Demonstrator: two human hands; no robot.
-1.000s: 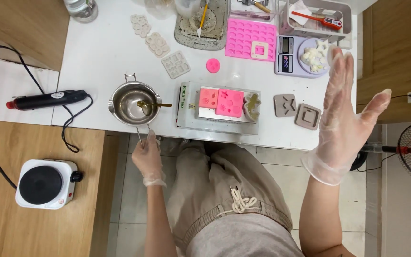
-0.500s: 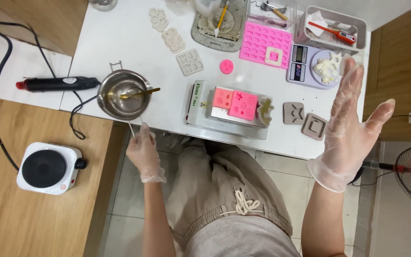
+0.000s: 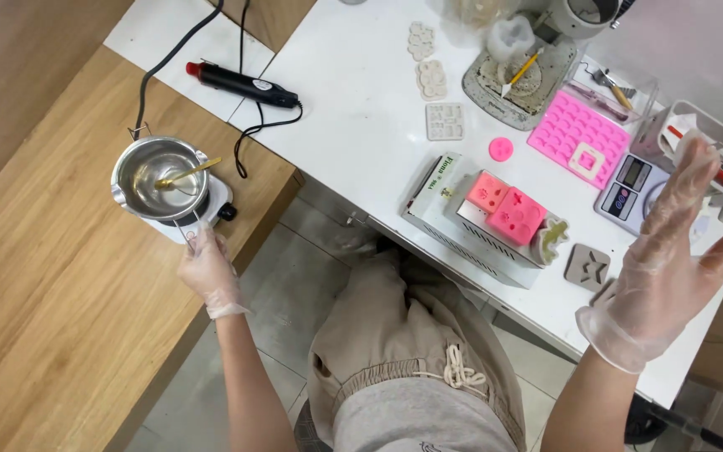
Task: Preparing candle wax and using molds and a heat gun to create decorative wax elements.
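- At lower left, left hand (image 3: 207, 272), gloved, clamped on wire handle of steel pot (image 3: 159, 177).
- Pot seated on small hotplate (image 3: 215, 203) on wooden bench (image 3: 35, 276); gold spoon (image 3: 186, 173) leaning inside.
- At right, right hand (image 3: 671, 268), gloved, fingers spread, gripping nothing, raised above white worktop (image 3: 361, 125).
- Near it: scale (image 3: 629, 188), pink moulds (image 3: 504, 205) atop white box (image 3: 449, 209).

White counter (image 3: 361, 125) carries heat gun (image 3: 244, 84), moulds (image 3: 577, 132), scale (image 3: 629, 186), box (image 3: 462, 219). Wooden counter (image 3: 52, 318) carries hotplate (image 3: 211, 205) with pot (image 3: 156, 177).
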